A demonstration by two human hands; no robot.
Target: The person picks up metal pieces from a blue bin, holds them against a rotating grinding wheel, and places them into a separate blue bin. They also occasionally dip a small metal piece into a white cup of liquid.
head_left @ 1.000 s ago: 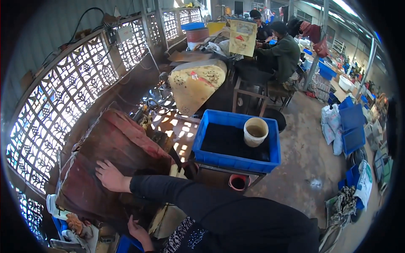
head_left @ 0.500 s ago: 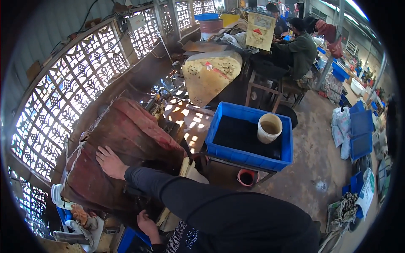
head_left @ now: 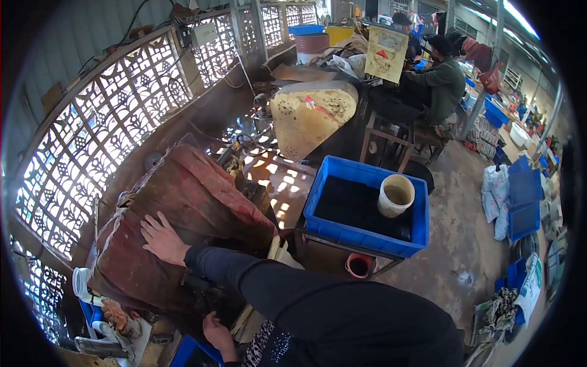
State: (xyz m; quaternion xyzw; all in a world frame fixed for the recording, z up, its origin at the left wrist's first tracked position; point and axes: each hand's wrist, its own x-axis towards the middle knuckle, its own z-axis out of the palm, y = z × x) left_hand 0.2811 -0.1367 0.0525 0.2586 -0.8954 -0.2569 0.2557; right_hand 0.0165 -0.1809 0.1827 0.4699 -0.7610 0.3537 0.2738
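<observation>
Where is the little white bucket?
In the head view, the white bucket stands inside the blue bin, in its far right corner, right of the big red-brown cover the person's hand rests on.

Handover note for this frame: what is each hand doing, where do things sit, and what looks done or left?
Upper hand, its side unclear because the arms cross: flat and open on the reddish-brown cover, gripping nothing.
Lower hand: low beside the cover's dark underside; grip cannot be told.
Blue crate with a cream bucket stands on a frame to the right, untouched.
Done: the cover lies draped over the bulky shape.
Left: not evident from this view.
</observation>
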